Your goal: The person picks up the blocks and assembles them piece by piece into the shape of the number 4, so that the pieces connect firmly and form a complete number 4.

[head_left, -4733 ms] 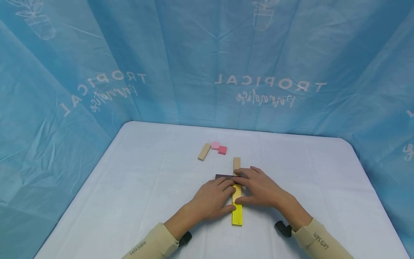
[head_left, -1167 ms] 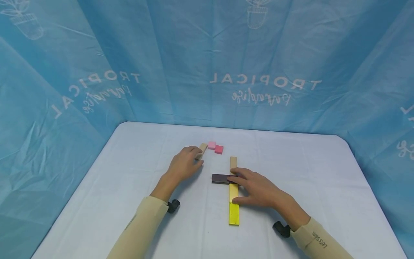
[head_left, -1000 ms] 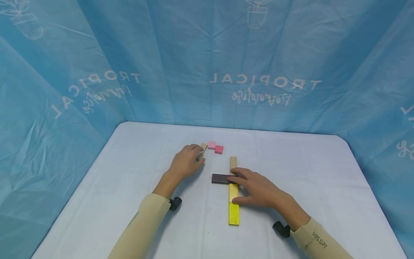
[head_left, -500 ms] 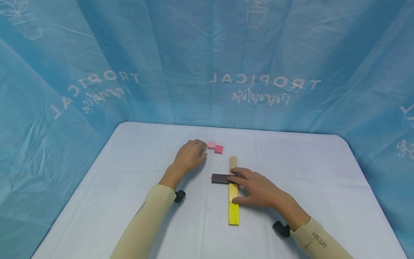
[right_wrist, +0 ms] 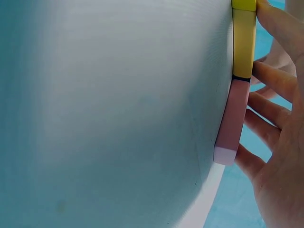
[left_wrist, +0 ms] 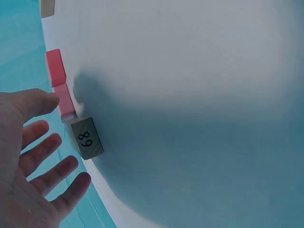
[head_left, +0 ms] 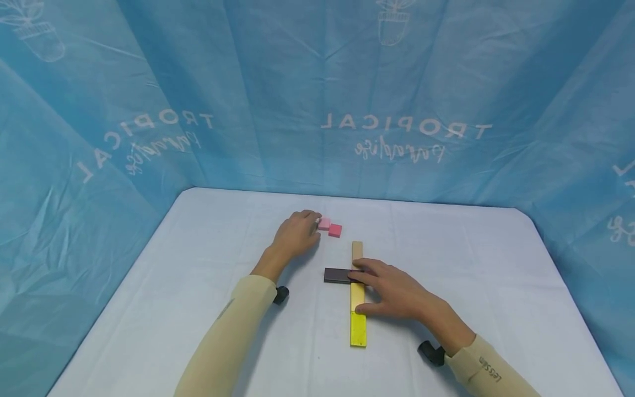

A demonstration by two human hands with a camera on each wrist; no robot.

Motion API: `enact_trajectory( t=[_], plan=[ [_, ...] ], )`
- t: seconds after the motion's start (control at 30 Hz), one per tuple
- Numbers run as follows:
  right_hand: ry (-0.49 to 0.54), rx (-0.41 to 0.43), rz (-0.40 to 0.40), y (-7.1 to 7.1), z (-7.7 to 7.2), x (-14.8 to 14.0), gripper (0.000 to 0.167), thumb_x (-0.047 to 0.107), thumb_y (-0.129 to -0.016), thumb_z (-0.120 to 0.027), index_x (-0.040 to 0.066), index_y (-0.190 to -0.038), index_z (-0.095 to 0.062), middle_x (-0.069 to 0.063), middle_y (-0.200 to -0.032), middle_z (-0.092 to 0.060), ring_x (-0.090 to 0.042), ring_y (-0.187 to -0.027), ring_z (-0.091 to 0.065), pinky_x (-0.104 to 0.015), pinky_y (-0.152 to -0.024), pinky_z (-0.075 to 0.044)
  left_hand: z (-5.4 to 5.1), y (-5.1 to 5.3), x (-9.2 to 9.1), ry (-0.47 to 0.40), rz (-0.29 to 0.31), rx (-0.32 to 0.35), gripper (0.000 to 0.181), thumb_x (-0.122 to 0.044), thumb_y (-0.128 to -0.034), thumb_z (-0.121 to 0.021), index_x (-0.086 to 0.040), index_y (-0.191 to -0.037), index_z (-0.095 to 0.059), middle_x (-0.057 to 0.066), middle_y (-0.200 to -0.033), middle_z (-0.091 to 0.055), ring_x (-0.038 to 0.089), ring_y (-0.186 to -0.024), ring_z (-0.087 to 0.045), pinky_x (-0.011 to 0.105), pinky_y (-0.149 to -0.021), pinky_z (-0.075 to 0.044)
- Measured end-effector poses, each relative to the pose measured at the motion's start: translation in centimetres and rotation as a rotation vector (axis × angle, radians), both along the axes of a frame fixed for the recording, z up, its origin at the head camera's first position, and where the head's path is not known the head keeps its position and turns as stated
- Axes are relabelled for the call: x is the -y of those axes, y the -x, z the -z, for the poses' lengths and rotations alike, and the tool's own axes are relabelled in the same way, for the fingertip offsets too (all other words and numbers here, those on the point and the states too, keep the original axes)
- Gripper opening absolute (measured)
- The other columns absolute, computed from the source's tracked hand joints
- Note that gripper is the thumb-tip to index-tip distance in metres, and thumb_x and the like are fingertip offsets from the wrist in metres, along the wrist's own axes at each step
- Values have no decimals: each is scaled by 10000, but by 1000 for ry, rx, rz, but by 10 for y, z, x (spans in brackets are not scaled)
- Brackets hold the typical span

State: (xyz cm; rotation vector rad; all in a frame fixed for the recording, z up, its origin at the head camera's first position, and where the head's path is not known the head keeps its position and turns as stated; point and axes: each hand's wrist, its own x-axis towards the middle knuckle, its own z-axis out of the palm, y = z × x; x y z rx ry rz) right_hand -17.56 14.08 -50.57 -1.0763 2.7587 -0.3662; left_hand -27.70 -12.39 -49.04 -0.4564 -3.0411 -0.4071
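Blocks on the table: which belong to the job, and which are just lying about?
Likely in use:
dark block, at the right hand
pale yellow block
bright yellow block
row's wooden block
numbered wooden block, by the left hand

Perhaps lying about:
pink block
reddish block

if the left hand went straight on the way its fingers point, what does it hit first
Probably the wooden block right by the left hand; the light pink block looks next, just beside it. Depth is unclear, so the hand may be touching the wooden block.
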Motion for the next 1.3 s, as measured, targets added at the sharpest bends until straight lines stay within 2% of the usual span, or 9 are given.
enact_trajectory(
  t=[0.4,0.87,1.3],
  plan=[
    [-15,-2,3,0,0,1,781,748,-774,-551,358,-1441,-432,76,-1514,-301,-155,-1345,-323,-442,-1035,-366,1,10,-12,59,-5,39,437,-247,-902,-627,-160,-1326,-564,21,-1338,-538,227,-1203,-475,410,-990,-413],
    [-11,8,5,-1,-1,1,787,756,-769,-546,350,-1436,-443,68,-1513,-305,-163,-1346,-325,-450,-1034,-366,5,18,-16,112,-6,38,424,-298,-899,-657,-150,-1292,-593,41,-1320,-548,235,-1210,-481,422,-982,-423],
    [-18,12,15,1,-1,1,788,763,-767,-537,366,-1438,-431,70,-1514,-299,-169,-1347,-323,-451,-1034,-366,6,24,-18,106,-12,43,393,-338,-904,-649,-150,-1247,-612,50,-1282,-564,239,-1199,-489,421,-975,-427]
  ],
)
